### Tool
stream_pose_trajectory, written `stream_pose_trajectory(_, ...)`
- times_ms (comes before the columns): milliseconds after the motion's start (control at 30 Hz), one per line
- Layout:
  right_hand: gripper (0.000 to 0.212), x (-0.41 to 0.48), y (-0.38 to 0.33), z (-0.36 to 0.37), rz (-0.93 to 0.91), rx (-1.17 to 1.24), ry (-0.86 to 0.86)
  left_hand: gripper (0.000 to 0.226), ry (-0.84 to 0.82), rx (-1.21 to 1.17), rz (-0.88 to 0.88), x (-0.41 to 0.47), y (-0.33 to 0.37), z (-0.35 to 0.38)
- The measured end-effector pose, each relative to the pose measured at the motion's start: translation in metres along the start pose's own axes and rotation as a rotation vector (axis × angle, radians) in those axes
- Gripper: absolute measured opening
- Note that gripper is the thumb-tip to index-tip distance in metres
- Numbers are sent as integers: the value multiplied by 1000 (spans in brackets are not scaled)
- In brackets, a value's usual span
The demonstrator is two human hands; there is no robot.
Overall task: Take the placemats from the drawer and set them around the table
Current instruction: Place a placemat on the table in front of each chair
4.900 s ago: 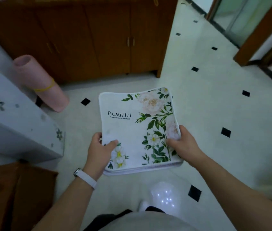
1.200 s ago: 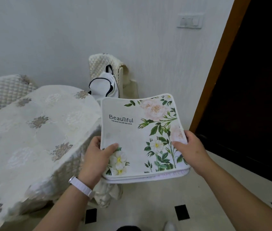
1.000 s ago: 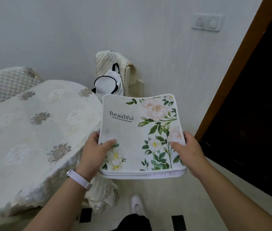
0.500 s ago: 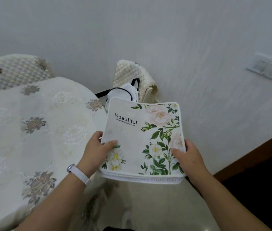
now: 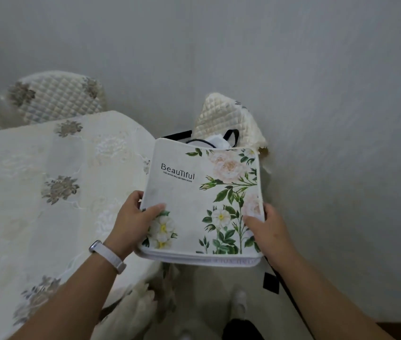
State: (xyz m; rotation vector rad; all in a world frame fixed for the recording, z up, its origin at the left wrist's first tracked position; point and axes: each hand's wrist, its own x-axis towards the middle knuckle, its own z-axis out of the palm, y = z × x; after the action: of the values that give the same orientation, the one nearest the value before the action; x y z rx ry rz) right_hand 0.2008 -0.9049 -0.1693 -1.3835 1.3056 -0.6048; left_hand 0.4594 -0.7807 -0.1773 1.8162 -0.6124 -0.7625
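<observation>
Holding a stack of placemats (image 5: 201, 204) in the air, the left hand (image 5: 133, 224) pinches its near-left corner, thumb on top, and the right hand (image 5: 265, 231) clamps the near-right edge likewise. The stack's left edge overlaps the rim of the cloth-covered table (image 5: 35, 204), which spreads away left of the left hand. A quilted chair (image 5: 228, 121) stands just past the far edge. "BeauTiful", with small capitals beneath, is printed ahead of the left thumb.
</observation>
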Motion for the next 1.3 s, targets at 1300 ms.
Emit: stream_pose_trajectory(1300, 31, 302, -95, 205, -194, -532, -983, 27, 843, -123, -435, 109, -29, -18)
